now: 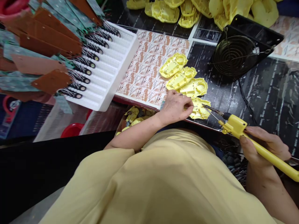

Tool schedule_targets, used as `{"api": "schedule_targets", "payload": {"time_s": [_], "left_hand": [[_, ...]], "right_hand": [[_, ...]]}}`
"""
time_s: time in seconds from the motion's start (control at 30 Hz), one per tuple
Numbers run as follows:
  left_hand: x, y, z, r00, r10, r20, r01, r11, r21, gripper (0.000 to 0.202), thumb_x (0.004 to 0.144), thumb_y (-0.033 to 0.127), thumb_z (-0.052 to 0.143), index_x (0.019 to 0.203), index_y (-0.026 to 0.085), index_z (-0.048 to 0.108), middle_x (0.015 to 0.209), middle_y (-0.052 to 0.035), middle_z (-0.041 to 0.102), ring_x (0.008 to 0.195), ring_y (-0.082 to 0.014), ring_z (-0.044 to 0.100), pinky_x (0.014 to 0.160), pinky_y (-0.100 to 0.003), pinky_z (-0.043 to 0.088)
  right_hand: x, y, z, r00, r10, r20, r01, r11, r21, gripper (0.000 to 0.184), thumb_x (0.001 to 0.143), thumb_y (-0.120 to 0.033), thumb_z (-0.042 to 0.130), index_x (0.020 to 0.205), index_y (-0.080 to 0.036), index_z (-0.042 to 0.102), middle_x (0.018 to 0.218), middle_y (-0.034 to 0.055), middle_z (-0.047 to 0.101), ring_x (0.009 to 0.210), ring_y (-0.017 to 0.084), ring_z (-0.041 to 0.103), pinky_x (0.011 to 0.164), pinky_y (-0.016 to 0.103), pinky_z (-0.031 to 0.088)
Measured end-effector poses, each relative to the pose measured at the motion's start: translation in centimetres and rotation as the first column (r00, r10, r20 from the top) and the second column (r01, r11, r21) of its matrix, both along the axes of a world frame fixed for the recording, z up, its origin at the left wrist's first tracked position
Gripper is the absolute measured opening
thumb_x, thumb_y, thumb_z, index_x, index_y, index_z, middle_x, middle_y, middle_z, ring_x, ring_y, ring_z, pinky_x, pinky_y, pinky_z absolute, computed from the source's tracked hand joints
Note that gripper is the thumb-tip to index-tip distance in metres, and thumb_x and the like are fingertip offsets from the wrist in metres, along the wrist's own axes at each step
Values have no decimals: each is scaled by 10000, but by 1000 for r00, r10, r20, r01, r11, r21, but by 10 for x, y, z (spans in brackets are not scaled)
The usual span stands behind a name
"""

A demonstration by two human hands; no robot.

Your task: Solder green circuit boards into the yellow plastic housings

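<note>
My right hand [266, 144] is wrapped round the handle of a yellow soldering iron [237, 124]. Its dark tip and a thin metal feed tube point left, at the nearest yellow plastic shell half [201, 109]; whether the tip touches it I cannot tell. My left hand [176, 105] rests at that shell's left side with fingers curled together. Anything pinched there is too small or hidden to make out. Beyond it, more shell halves [193, 87] lie in an overlapping row, open side up.
At the left, a white ribbed foam tray [105, 77] carries several circuit boards [50, 35] wired to small round black parts. A black fan [233, 56] with a wire guard stands back right, its cable trailing forward. Yellow shells [163, 11] are heaped along the back.
</note>
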State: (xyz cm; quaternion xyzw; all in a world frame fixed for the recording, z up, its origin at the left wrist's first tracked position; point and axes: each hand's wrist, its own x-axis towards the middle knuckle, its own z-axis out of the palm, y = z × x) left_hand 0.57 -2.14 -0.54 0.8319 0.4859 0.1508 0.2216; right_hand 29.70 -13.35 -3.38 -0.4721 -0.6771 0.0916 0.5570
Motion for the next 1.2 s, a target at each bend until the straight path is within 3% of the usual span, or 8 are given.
{"api": "schedule_targets", "payload": {"time_s": [0.17,0.37,0.47,0.63,0.83,1.0,1.2], "left_hand": [[-1,0,0,1000,1,28,-1,1000,-8,222,946,277,588,845,214,776,822,-11,814,837,-206,696,1080,-485,385],[2,-1,-1,1000,-18,-16,19,997,77,229,958,264,584,842,205,773,819,-41,793,856,-237,684,1026,-495,407],[4,-1,-1,998,-37,-58,44,993,112,238,971,249,570,850,199,770,835,-60,786,891,-257,693,995,-489,414],[5,0,-1,994,-29,-103,38,995,94,245,992,253,556,894,189,771,853,-67,774,922,-265,697,981,-472,414],[3,-2,-3,997,-27,-74,34,994,103,253,1005,262,544,896,188,760,859,-68,767,933,-266,693,982,-472,423],[2,-2,-3,997,-28,-66,35,994,108,257,999,265,541,883,191,758,853,-67,768,933,-266,691,983,-472,427],[3,-1,-6,997,-35,-74,45,989,144,251,998,263,549,878,194,759,829,-71,757,935,-277,685,966,-471,413]], "right_hand": [[-3,9,10,988,152,21,-152,988,32,298,822,-152,862,1085,-279,803,813,7,800,602,229,756,502,298,645],[5,10,13,971,80,223,-74,997,-35,599,870,-209,859,1430,-367,715,1034,31,838,709,253,804,597,301,699],[5,21,16,965,172,198,-179,984,17,538,866,-194,866,1366,-358,754,947,12,834,661,226,788,570,264,677],[4,42,18,937,343,56,-347,936,63,393,805,-93,890,1159,-239,803,810,25,804,615,208,768,532,223,648],[9,48,19,926,369,78,-373,927,41,212,810,-118,901,951,-236,794,768,25,787,620,212,769,520,228,648],[9,51,25,910,399,113,-404,914,25,170,835,-145,893,918,-239,777,744,15,777,618,205,766,520,224,642],[16,56,30,867,429,254,-422,903,-85,91,944,-267,844,942,-270,753,797,11,791,698,167,786,563,186,626]]}}
